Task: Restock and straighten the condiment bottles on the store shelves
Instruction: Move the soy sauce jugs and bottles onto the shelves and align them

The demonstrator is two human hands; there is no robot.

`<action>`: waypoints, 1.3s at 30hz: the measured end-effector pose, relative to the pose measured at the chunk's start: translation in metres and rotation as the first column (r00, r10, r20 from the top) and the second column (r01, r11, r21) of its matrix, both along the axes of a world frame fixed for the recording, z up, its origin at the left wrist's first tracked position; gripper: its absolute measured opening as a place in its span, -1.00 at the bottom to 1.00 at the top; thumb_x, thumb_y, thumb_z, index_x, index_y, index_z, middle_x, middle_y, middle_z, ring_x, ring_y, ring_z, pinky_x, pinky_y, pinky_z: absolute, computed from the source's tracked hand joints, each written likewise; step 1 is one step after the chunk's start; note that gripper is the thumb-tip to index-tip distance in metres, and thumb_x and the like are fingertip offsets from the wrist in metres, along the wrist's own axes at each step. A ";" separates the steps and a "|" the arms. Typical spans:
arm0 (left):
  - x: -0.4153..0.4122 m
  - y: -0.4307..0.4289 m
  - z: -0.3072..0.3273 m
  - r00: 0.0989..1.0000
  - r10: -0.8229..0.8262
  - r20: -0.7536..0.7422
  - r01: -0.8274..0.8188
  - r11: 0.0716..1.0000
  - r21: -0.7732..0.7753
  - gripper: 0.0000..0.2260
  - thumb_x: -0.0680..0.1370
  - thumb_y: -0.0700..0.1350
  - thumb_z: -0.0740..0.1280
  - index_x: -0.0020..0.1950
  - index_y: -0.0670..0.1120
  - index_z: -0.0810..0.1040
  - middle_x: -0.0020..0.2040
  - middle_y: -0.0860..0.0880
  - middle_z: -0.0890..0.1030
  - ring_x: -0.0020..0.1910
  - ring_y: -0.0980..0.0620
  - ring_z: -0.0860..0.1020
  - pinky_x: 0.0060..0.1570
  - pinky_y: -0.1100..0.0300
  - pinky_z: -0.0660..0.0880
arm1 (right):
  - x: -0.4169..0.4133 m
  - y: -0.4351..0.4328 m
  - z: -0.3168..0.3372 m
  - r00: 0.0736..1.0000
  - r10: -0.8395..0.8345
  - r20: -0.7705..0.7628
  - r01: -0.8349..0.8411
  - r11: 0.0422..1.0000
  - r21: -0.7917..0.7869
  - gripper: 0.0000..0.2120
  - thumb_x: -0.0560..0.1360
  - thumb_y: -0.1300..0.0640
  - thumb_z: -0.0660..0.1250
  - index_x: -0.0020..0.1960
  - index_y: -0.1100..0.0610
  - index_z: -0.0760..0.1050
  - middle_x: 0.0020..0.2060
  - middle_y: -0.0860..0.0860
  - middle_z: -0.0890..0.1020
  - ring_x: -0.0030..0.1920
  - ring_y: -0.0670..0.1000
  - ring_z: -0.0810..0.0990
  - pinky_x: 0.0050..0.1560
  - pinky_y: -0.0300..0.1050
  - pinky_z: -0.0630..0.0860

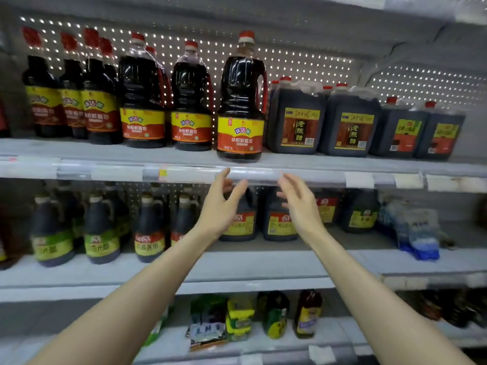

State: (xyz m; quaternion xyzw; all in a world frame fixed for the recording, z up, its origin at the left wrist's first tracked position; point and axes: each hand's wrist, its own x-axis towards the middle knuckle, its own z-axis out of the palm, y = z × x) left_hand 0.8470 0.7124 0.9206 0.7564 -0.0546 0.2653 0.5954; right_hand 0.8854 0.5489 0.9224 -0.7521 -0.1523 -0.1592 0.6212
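Store shelves fill the frame, the top shelf (pixel 303 160) carrying dark sauce bottles. One red-capped soy sauce bottle (pixel 241 101) stands at its front edge, centre frame. Just below it, the left hand (pixel 220 209) and right hand (pixel 299 204) hover palms inward, fingers (pixel 224 177) spread, holding nothing, not touching it.

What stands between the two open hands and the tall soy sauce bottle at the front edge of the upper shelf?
Nothing visible. The left hand and right hand are open just below the soy sauce bottle.
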 end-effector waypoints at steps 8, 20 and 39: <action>-0.024 -0.042 -0.135 0.968 0.018 -0.252 -0.029 0.999 -0.041 -0.49 0.60 0.04 0.24 0.52 -0.05 0.22 0.27 -0.02 0.46 0.24 0.07 0.43 0.10 0.24 0.35 | -0.025 -0.051 -0.118 0.972 0.071 -0.222 -0.080 0.996 -0.031 -0.73 0.61 -0.05 0.21 0.27 0.00 0.43 0.16 -0.03 0.57 0.15 -0.05 0.56 0.16 -0.14 0.45; -0.107 -0.088 -0.429 0.759 0.021 -0.651 -0.083 0.994 -0.065 -0.41 0.49 0.19 0.34 0.42 -0.06 0.33 0.15 -0.06 0.52 0.18 0.00 0.50 0.13 0.17 0.39 | -0.079 -0.106 -0.426 0.792 0.057 -0.608 -0.168 0.978 -0.127 -0.87 0.60 0.05 0.26 0.10 0.06 0.51 -0.06 -0.03 0.61 -0.02 -0.05 0.59 -0.06 -0.32 0.45; -0.207 -0.141 -0.822 0.381 -0.026 -0.924 0.011 1.000 -0.023 -0.58 0.55 0.03 0.34 0.35 -0.10 0.40 0.07 -0.07 0.58 0.08 0.02 0.55 0.03 0.21 0.41 | -0.202 -0.174 -0.838 0.462 -0.216 -0.860 -0.099 0.951 -0.292 -0.63 0.57 0.04 0.30 0.30 0.20 0.49 0.14 0.05 0.57 0.12 -0.03 0.54 0.06 -0.24 0.43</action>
